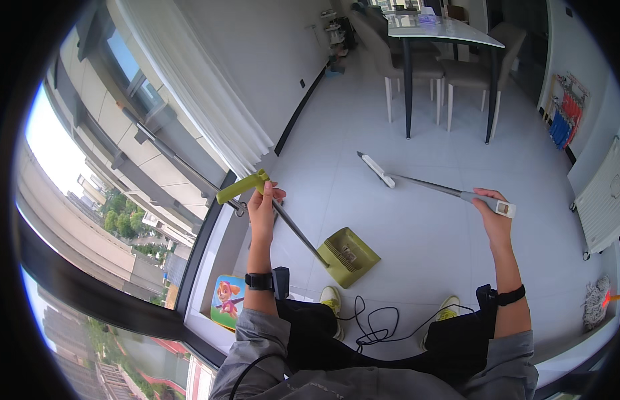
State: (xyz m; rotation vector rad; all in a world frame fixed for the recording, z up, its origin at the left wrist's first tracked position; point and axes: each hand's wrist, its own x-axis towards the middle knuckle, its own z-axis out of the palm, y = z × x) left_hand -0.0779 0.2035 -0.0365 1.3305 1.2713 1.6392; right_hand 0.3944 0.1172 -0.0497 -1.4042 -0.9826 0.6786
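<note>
Below left grip (pixel 260 205), clasped green dustpan (pixel 361 262), beyond right grip (pixel 494 215), clasped grey-white broom (pixel 378 171)

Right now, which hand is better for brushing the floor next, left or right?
Probably the right hand: it grips the grey-and-white long-handled tool, whose head reaches forward over the floor. The left hand is busy holding the green dustpan near the top of its pole.

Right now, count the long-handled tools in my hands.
2: the green dustpan, held near its top by the left hand, and the white-headed sweeping tool, its head out ahead, in the right hand. Neither is hidden.
</note>
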